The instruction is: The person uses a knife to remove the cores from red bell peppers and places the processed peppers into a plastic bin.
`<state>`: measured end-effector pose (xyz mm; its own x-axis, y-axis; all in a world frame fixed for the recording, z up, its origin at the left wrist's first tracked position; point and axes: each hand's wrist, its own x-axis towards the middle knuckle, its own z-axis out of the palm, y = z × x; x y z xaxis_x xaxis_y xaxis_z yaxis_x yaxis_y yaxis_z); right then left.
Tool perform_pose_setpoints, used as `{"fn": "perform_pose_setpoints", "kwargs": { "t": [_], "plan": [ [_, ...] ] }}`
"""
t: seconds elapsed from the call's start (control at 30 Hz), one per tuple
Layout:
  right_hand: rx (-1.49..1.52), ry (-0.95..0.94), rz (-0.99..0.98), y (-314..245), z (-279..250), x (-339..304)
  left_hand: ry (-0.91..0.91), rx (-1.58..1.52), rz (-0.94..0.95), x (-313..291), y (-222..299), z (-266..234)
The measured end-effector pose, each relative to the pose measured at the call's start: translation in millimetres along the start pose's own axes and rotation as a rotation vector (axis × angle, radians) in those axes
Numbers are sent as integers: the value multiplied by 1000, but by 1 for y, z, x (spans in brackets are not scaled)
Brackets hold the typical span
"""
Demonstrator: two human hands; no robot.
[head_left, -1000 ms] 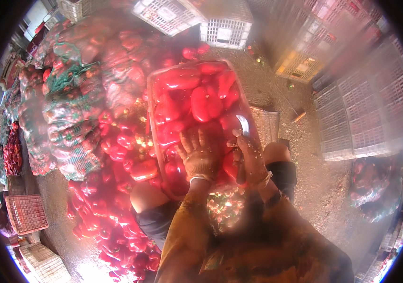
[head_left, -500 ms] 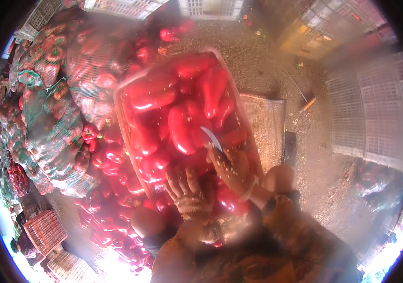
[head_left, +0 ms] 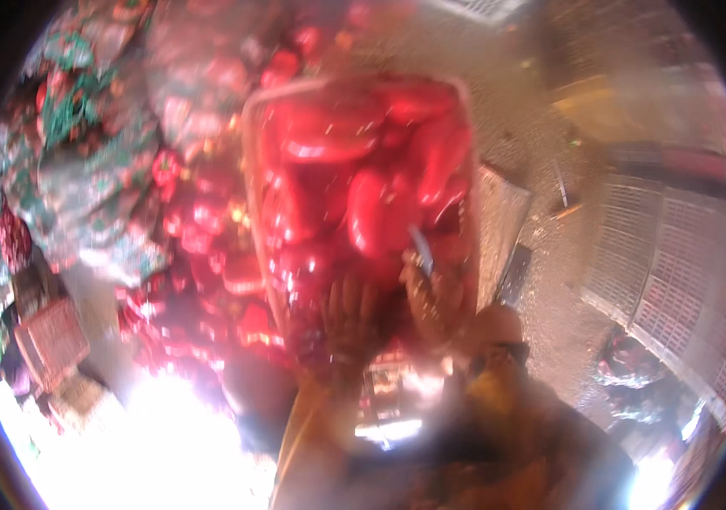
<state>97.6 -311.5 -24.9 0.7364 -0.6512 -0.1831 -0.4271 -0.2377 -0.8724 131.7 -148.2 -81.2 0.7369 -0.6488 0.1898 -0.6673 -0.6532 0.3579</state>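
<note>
A pale-rimmed tub [head_left: 251, 170] in front of me is filled with large red peppers [head_left: 371, 212], dotted with small pale seeds. My right hand [head_left: 435, 297] is closed around a small curved knife [head_left: 420, 246]; its blade points up and away from me, over the peppers. Beside it, my left hand [head_left: 347, 313] lies with fingers stretched out and spread at the tub's near end, on or just over the peppers. Motion blurs both hands, and I cannot make out anything held in the left one.
Loose red peppers [head_left: 201, 229] heap on the floor left of the tub. Stuffed mesh sacks [head_left: 99, 195] stand beyond them. A board [head_left: 503, 221] lies right of the tub. White plastic crates [head_left: 660, 255] stand farther right, near an orange-handled tool [head_left: 565, 208]. A reddish crate [head_left: 53, 340] sits lower left.
My view has turned and shifted, so the tub stands straighter and farther right. The right hand keeps the knife, and the left hand stays spread at the tub's near end.
</note>
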Motion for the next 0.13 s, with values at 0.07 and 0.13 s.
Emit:
{"fn": "perform_pose_setpoints", "kwargs": {
  "t": [0.07,0.13],
  "plan": [
    [33,-82,122,-8,-1,7,0,-53,-16,6,-3,-2],
    [35,-141,214,-13,0,5,28,-61,-8,4,-5,2]
  ]
}}
